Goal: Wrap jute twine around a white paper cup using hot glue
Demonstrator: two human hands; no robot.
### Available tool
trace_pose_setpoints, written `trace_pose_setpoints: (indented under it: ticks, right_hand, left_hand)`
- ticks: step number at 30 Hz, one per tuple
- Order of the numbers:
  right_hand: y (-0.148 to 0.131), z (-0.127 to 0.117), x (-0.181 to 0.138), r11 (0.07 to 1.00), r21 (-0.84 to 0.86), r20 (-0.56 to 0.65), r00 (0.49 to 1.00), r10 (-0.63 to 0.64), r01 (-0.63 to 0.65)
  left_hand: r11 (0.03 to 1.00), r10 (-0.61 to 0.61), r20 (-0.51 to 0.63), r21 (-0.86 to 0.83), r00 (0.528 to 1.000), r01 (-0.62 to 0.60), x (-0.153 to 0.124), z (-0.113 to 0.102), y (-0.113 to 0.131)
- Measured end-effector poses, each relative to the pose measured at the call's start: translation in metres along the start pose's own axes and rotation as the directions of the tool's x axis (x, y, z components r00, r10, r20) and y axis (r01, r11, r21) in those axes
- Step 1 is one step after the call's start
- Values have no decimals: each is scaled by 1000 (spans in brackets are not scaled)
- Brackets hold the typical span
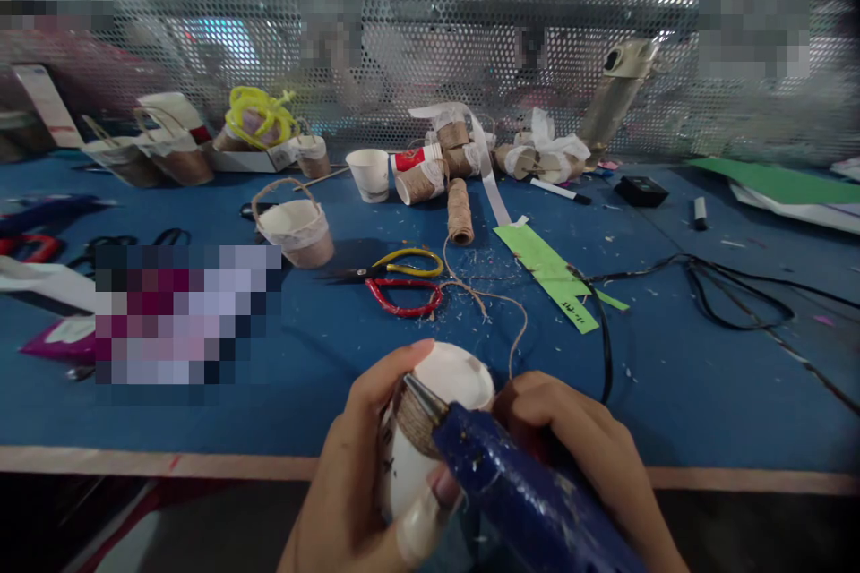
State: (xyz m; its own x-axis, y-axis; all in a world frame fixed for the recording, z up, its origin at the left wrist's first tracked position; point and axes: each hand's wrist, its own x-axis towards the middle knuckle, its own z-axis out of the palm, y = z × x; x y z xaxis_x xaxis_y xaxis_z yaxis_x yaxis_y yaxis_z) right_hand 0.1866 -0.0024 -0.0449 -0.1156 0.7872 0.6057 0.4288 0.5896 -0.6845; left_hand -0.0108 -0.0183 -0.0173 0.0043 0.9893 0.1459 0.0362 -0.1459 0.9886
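Observation:
My left hand (363, 457) is closed around a white paper cup (463, 369), tilted with its base toward the far side. Brown twine (413, 419) is wound in a band around the cup near that base. A blue hot glue gun (517, 483) rests in the grip of my right hand (578, 430). Its metal nozzle is at the twine band; whether it touches cannot be made out. My right fingers are partly hidden behind the gun. A loose twine strand runs from near my right hand to a twine spool (460, 210).
Scissors with red and yellow handles (407, 282) lie beyond the cup. Green paper (547, 273) and a black cable (645, 269) are to the right. Small twine-wrapped cup baskets, such as one with a handle (299, 233), stand along the back. A perforated metal screen (430, 45) closes the far side.

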Motion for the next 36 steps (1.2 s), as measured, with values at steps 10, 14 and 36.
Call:
trace_pose_setpoints:
  ticks: [10,14,36]
  right_hand:
    - [0,-1,-1,1000,22,-2,1000,17,-17]
    - [-1,-1,0,1000,-24,19,1000,-5,6]
    - [-3,-1,-6,994,-22,-10,995,103,-103]
  left_hand:
    - [1000,-17,-41,-20,999,16,3,0,0]
    - [1000,-4,-28,-26,1000,3,3,0,-1]
    - [993,29,7,111,1000,-29,-1,-11,-12]
